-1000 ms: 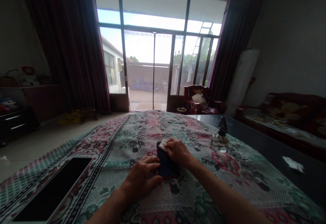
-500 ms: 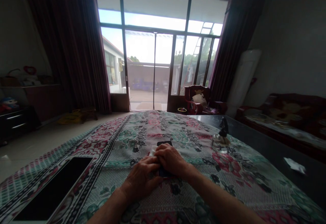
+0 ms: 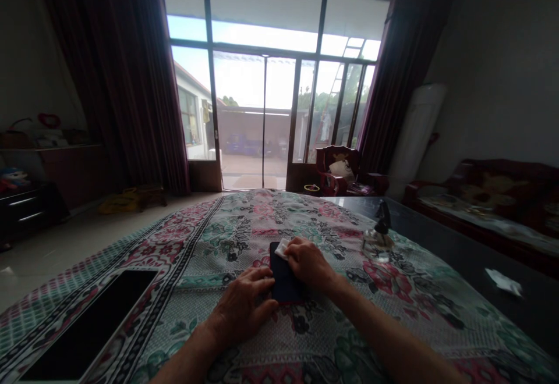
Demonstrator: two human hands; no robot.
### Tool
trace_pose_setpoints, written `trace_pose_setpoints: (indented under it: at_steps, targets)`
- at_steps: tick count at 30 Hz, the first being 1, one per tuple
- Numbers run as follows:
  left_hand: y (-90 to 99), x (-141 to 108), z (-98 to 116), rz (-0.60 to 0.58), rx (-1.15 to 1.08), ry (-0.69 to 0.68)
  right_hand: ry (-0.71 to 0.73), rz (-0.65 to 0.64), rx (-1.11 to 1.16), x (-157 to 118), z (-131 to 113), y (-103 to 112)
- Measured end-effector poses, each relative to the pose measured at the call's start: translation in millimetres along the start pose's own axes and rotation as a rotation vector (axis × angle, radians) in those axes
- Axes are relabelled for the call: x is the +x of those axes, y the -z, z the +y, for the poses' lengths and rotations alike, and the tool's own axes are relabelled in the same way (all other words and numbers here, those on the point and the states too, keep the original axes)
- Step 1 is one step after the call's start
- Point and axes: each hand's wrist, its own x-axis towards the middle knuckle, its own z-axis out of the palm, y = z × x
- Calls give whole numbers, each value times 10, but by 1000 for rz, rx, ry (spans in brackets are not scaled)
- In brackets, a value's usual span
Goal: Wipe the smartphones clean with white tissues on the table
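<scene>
1. Because the floral tablecloth (image 3: 218, 244) lies beneath, the dark smartphone (image 3: 285, 286) between the hands probably gets soft, flat support.
2. Left hand (image 3: 250, 295), fingers loosely extended, touches the smartphone's left edge, apparently steadying it.
3. Right hand (image 3: 309, 262) pinches white tissue (image 3: 281, 249) over its far end, likely for fingertip control.

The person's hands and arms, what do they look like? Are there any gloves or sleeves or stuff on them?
Both the left hand and the right hand are bare, without gloves. No sleeve shows on the left forearm or the right forearm, and I see no watch or bracelet. It's too dim to check for tiny markings.
</scene>
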Motion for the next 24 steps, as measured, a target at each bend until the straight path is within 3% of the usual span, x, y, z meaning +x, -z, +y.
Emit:
trace_pose_setpoints:
  at_steps: [7, 16, 20, 24]
  targets:
    - [106, 76, 119, -72, -6, 34, 120, -40, 71, -55, -221, -38]
    - [66, 43, 69, -57, 5, 66, -177, -27, -103, 6, 149, 105]
    - [74, 44, 75, -55, 2, 52, -189, -19, -119, -10, 114, 108]
    - [90, 50, 100, -47, -9, 61, -83, -24, -68, -32, -53, 63]
